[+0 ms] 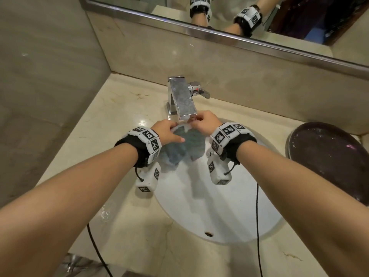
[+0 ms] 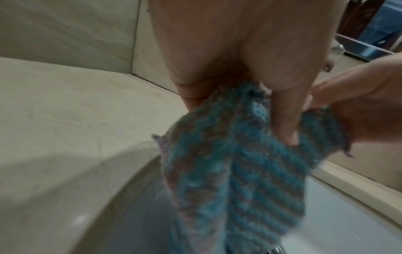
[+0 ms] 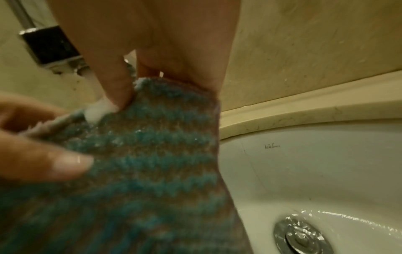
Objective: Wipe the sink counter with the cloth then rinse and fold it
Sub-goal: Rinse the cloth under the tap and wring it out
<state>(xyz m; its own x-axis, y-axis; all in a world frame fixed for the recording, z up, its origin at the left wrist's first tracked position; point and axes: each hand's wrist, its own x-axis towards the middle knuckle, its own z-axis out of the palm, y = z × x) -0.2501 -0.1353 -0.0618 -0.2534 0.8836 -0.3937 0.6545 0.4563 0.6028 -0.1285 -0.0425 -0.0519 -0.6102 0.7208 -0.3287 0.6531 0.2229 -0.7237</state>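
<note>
Person's rinsing now: left hand (image 1: 166,131) and right hand (image 1: 205,122) both have fingers pinched on the cloth's (image 1: 184,145) top edge right under the tap (image 1: 183,100), so best to keep it spread and shift it through the stream.

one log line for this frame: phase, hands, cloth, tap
phase: rinse | left hand: grips cloth | right hand: pinches cloth top edge | cloth: hangs over sink, unfolded | tap: water running
</note>
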